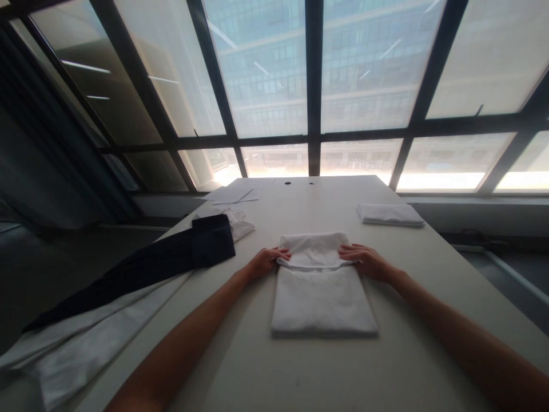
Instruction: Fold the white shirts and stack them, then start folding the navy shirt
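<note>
A white T-shirt (323, 303), folded into a flat rectangle, lies on the white table in front of me. Its far part is doubled over as a flap, whose near edge sags in a curve across the middle. At the flap's left corner, my left hand (266, 261) is closed on the cloth, fingertips on top. My right hand (368, 260) grips the opposite corner, its fingers reaching over the fold. Both thumbs are mostly hidden by the cloth.
On the white table (295, 212), a folded white cloth (390, 214) lies at right. Dark trousers or similar dark cloth (193, 246) and white cloth (107, 337) hang over the left edge. Paper sheets (234, 194) lie at the far left. Large windows (266, 74) stand beyond.
</note>
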{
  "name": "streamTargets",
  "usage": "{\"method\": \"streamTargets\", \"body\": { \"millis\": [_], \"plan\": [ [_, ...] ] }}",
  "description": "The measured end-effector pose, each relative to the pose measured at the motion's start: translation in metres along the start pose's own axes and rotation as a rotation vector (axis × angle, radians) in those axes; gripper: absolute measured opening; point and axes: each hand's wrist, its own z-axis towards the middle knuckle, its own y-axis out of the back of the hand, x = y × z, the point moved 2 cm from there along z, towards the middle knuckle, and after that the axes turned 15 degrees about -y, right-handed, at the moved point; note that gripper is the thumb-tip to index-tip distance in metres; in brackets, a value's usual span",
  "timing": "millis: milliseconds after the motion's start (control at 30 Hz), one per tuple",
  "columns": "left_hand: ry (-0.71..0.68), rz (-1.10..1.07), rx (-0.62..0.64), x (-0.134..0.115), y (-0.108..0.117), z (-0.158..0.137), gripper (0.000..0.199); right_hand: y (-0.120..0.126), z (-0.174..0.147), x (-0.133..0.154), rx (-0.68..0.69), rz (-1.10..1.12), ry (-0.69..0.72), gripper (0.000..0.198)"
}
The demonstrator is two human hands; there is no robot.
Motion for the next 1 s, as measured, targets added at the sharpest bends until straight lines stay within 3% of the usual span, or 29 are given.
{"method": "streamTargets", "body": {
  "millis": [200, 367, 500, 567, 667, 733, 867, 1000],
  "plan": [
    [0.007, 0.076, 0.057, 0.002, 0.002, -0.003, 0.031, 0.002, -0.006, 0.004, 0.009, -0.022, 0.009, 0.050],
    [0.014, 0.182, 0.153, -0.011, 0.006, 0.000, 0.042, 0.000, -0.006, 0.003, 0.001, -0.081, 0.026, 0.055],
    [0.117, 0.351, 0.301, -0.031, 0.006, 0.007, 0.051, 0.001, -0.007, 0.005, -0.001, -0.091, 0.039, 0.055],
    [0.189, 0.498, 0.285, -0.040, 0.001, 0.018, 0.049, 0.002, -0.007, 0.007, -0.012, -0.092, 0.044, 0.055],
    [0.137, 0.679, 0.208, -0.051, -0.021, 0.048, 0.047, 0.002, -0.008, 0.010, -0.029, -0.103, 0.060, 0.055],
    [0.048, 0.708, 0.287, -0.051, -0.045, 0.074, 0.049, 0.001, -0.008, 0.009, -0.042, -0.107, 0.065, 0.055],
    [0.023, 0.768, 0.356, -0.034, -0.088, 0.122, 0.056, -0.003, -0.007, 0.004, -0.048, -0.120, 0.077, 0.057],
    [0.105, 0.780, 0.397, -0.008, -0.112, 0.138, 0.065, -0.005, -0.004, -0.002, -0.016, -0.140, 0.079, 0.062]
  ]
}}
